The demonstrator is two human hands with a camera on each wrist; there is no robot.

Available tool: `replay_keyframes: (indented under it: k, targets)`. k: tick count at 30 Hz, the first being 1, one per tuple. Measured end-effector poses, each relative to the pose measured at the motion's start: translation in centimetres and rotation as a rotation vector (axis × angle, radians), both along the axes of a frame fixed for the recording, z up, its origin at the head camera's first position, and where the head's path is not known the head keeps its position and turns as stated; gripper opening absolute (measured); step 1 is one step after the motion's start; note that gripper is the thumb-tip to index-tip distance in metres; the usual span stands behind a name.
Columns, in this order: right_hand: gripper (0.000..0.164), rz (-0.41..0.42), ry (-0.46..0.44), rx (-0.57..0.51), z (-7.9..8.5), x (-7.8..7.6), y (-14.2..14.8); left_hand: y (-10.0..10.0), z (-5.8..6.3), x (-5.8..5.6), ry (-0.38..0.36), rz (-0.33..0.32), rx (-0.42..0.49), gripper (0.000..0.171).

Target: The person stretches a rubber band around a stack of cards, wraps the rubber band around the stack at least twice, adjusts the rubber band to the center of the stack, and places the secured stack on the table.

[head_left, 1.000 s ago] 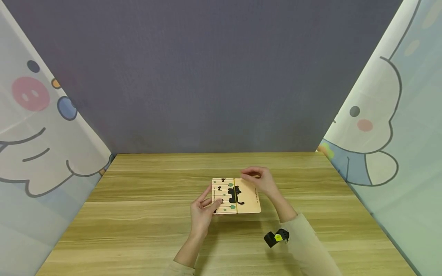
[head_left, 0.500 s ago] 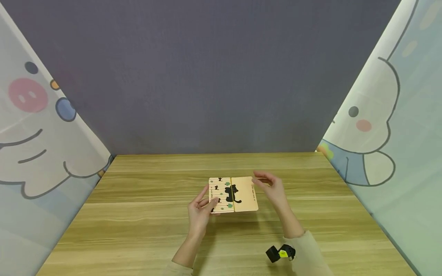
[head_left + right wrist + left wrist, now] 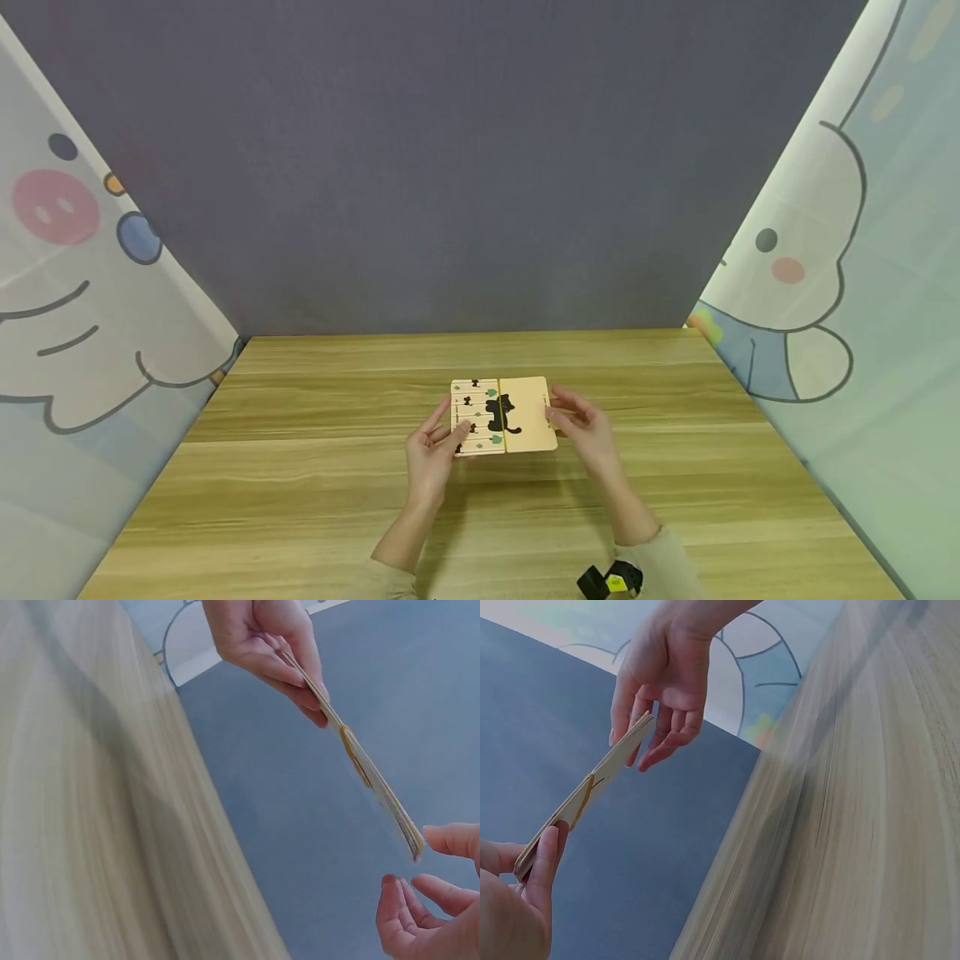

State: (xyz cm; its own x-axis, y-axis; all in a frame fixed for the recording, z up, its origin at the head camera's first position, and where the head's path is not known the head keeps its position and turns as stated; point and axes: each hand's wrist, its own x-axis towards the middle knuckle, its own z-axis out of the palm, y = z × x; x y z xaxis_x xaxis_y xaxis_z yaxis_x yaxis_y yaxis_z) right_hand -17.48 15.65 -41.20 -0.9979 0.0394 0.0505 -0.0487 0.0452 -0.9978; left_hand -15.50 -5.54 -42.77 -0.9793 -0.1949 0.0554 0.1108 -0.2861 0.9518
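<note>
A thin cream notebook with a black cat, stripes and green leaves on its cover is held up over the table. A yellow elastic band runs round its middle. My left hand grips its left edge, thumb on top and fingers beneath. My right hand is at the right edge. In the right wrist view that hand's thumb is right at the notebook's corner, while its fingers stand apart below. Seen edge-on in the left wrist view, the notebook is several layers thick.
The wood-grain table lies under both hands. A dark grey panel stands behind it, with cartoon-printed curtains on either side. A small black device with a yellow label is on the right sleeve.
My right hand has moved from the notebook's top edge out to the right, then down beside its right edge. The notebook has shifted slightly left and up, still in my left hand.
</note>
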Motion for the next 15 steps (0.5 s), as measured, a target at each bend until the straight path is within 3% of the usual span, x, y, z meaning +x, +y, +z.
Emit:
replay_keyframes:
  k: [9, 15]
  targets:
    - [0.042, -0.012, -0.06, -0.052, -0.7, 0.1, -0.8, 0.1, -0.5, -0.7, 0.002, -0.021, -0.048, 0.051]
    - [0.042, -0.036, -0.023, -0.052, -1.5, -0.5, -1.1, -0.2, -1.0, -1.4, 0.013, -0.026, -0.104, 0.05]
